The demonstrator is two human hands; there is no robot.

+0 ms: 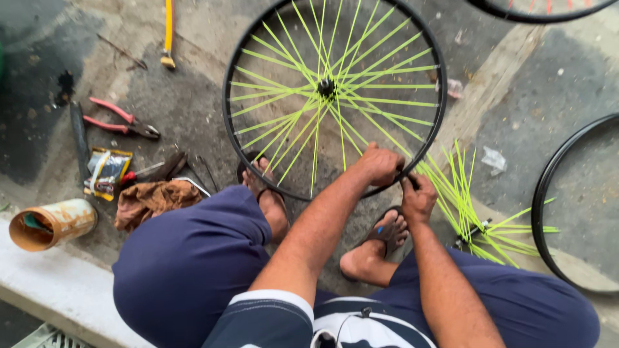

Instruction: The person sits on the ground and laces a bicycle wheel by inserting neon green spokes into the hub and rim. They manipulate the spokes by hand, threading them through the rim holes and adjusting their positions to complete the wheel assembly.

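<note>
A black bicycle wheel rim with neon yellow-green spokes and a dark hub stands on the concrete ground between my feet. My left hand grips the near edge of the rim, fingers curled over it. Right beside it, my right hand pinches something small and dark at the rim; what it is stays hidden by the fingers. A loose bundle of yellow-green spokes lies on the ground just right of my hands.
Red-handled pliers, a brown rag, a small packet and a rusty tin can lie at the left. A yellow-handled tool is at the top. Another black rim lies at the right, a third at the top right.
</note>
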